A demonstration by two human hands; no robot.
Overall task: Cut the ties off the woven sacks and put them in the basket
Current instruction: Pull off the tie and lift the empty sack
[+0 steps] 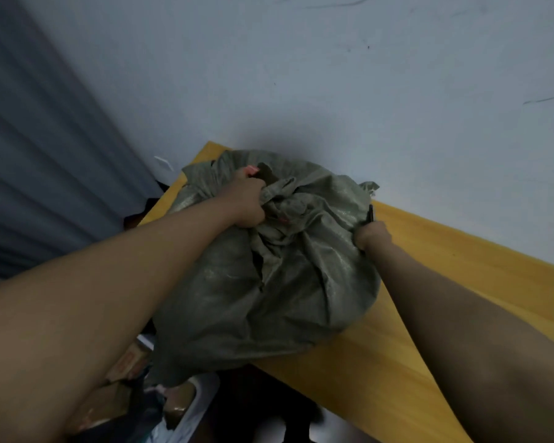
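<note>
On the yellow bench (445,298), a grey-green woven sack (269,282) held by both hands.
The left hand (248,203) grips the bunched neck; the right hand (372,235) clutches the sack's right edge, with a dark object that cannot be made out.

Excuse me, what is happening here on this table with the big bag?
A person is handling a bulky grey-green woven sack that rests on a yellow wooden table by a pale wall. The left hand grips the bunched fabric at the sack's gathered top. The right hand holds the sack's right edge, with a thin dark object, too unclear to identify, sticking up from its grip. No basket is clearly visible.
</note>
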